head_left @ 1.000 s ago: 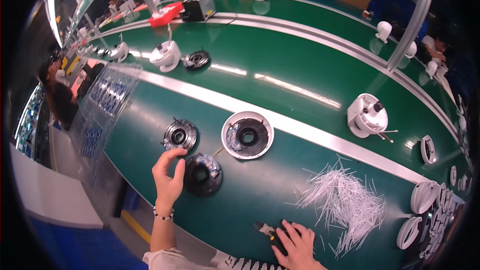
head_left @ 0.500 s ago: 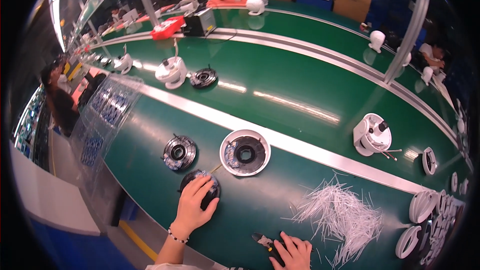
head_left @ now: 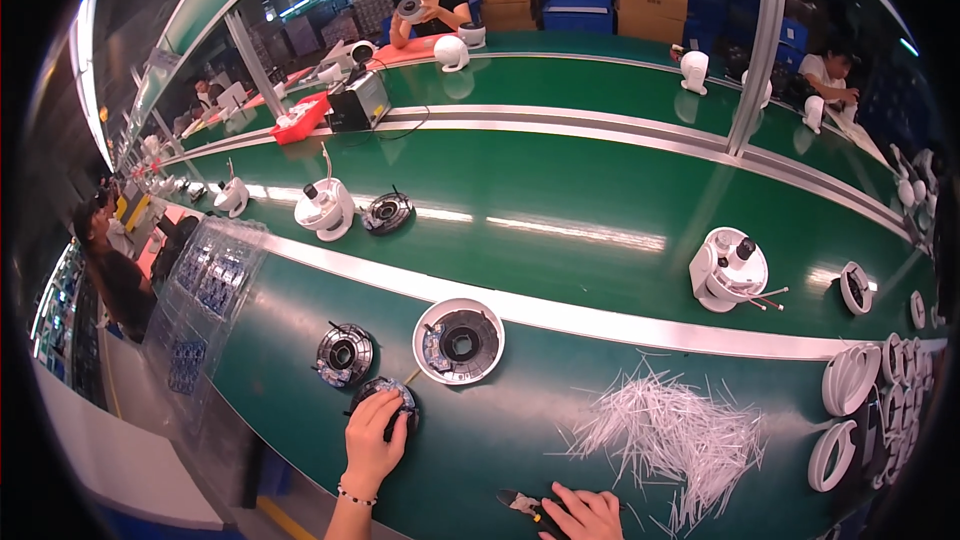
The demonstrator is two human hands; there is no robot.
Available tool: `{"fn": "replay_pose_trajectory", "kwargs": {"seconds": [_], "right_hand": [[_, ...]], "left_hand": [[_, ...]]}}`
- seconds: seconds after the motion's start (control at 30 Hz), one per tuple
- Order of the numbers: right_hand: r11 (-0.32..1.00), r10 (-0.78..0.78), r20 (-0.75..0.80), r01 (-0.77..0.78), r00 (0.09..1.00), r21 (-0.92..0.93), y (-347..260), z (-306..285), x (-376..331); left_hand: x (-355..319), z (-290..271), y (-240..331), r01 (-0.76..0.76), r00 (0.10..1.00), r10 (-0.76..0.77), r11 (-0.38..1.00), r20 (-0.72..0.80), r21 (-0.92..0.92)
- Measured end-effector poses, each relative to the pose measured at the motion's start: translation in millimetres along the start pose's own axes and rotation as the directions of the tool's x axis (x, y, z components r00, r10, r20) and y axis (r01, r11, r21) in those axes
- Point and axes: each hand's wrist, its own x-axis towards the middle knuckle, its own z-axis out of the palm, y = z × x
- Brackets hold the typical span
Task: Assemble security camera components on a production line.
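My left hand (head_left: 373,448), with a beaded bracelet at the wrist, curls over a black round part (head_left: 408,412) bearing a small blue circuit board. The fingers cover much of its top. A similar black disc (head_left: 345,354) lies just beyond it. To its right sits a round white housing (head_left: 460,303) with a black disc and blue board inside. At the lower edge, my right hand (head_left: 588,515) lies over the dark handles of side cutters (head_left: 520,503), whose jaws point left. Its grip is partly hidden.
Right of centre lies a heap of thin white plastic strips (head_left: 680,430). White rings (head_left: 850,380) stand at the far right. Beyond the metal rail (head_left: 560,314), white camera bodies (head_left: 730,275) stand on the green belt. Clear trays of blue boards (head_left: 215,275) sit left. Other people work farther off.
The whole view has shifted, showing more of the far side. My left hand stays on the black part, its fingers closer together. My right hand remains on the cutters.
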Motion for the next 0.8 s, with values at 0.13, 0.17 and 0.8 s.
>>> {"fn": "replay_pose_trajectory", "kwargs": {"seconds": [0.13, 0.17, 0.8], "right_hand": [[1.0, -0.004, -0.009, 0.004, 1.0, 0.024, 0, 0, -2], [1.0, -0.013, -0.015, 0.013, 1.0, 0.016, 0, 1, -2], [0.995, -0.064, 0.049, 0.068, 0.997, -0.071, 2, 8, -4]], "left_hand": [[-3, -10, -8, 0.009, 1.0, -0.01, 0.998, 0.015, 0.069], [1, -15, -9, -0.005, 1.0, 0.004, 0.994, 0.014, 0.105], [195, 71, -40, 0.081, 0.969, -0.045, 0.987, 0.241, -0.139]]}}
